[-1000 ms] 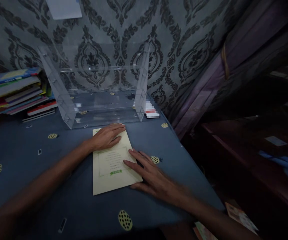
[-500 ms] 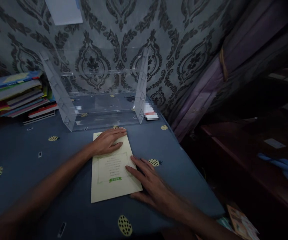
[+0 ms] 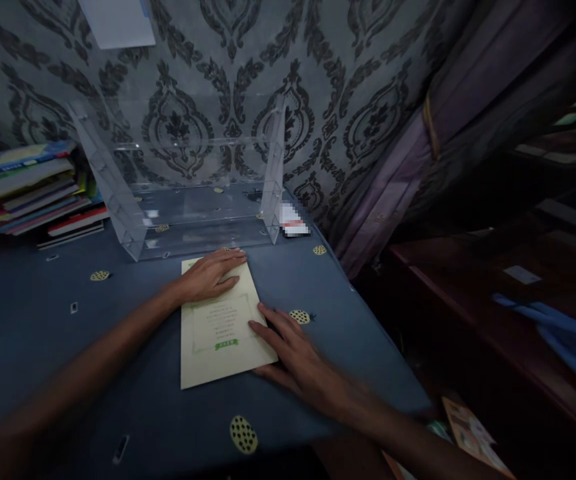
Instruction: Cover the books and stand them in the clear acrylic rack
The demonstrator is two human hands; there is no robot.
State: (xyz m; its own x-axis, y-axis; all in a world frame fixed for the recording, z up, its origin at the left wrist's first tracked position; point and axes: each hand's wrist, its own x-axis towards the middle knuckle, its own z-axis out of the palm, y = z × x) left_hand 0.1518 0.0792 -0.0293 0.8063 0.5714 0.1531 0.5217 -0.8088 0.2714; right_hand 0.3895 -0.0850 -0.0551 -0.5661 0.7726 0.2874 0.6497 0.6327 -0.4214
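A pale cream booklet point(image 3: 228, 368) lies flat on the blue tablecloth, its small print and green banner upside down to me. My left hand point(image 3: 208, 275) rests across its upper part with fingers stretched out towards the top right corner. At the lower right corner is my right hand point(image 3: 298, 357), fingers spread. Its fingertips touch the right edge of the cover, and the thumb lies by the bottom edge. Just beyond the booklet stands a clear plastic rack point(image 3: 273, 183) with slanted sides.
A stack of books point(image 3: 33, 190) stands at the left back of the blue tablecloth point(image 3: 133, 373). A pixelated white item point(image 3: 294, 223) lies right of the rack. Past the table's right edge are a purple curtain point(image 3: 393, 173), a dark red surface point(image 3: 448, 287) and a blue cloth point(image 3: 553, 340).
My view has shifted slightly, so everything sits a little further left and higher in the picture. Both hands and the booklet keep about the same places on the table.
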